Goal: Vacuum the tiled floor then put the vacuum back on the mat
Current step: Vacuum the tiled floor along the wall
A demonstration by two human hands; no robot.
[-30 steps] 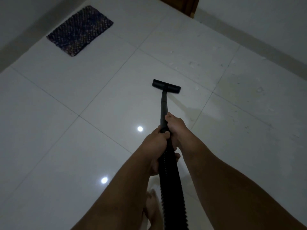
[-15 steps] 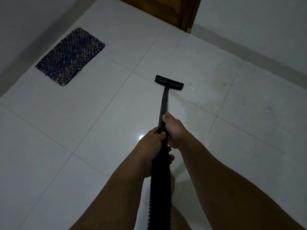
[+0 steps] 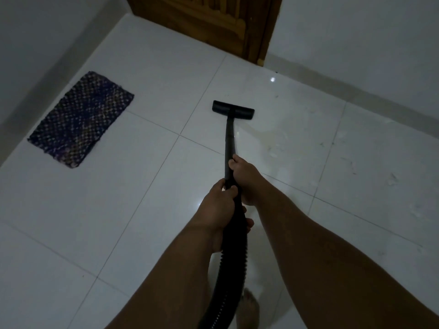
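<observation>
A black vacuum wand [image 3: 229, 141] runs forward from my hands to its flat floor head [image 3: 233, 110], which lies on the white tiled floor [image 3: 152, 176]. My right hand [image 3: 245, 176] grips the wand higher up, and my left hand [image 3: 219, 210] grips it just behind, where the ribbed black hose [image 3: 231, 269] begins. The hose drops down out of the bottom of the frame. The dark woven mat [image 3: 82, 118] lies on the floor at the left, near the wall, apart from the vacuum head.
A brown wooden door [image 3: 209, 22] stands at the back, beyond the floor head. Grey walls with a skirting strip [image 3: 356, 91] border the floor on the left and right. Small specks and smears mark the tiles at the right. My bare foot [image 3: 249, 305] shows beside the hose.
The view has tilted up and forward, so the door now shows more and the mat sits lower in frame. The floor head has been pushed onward toward the door. Both hands keep their grip.
</observation>
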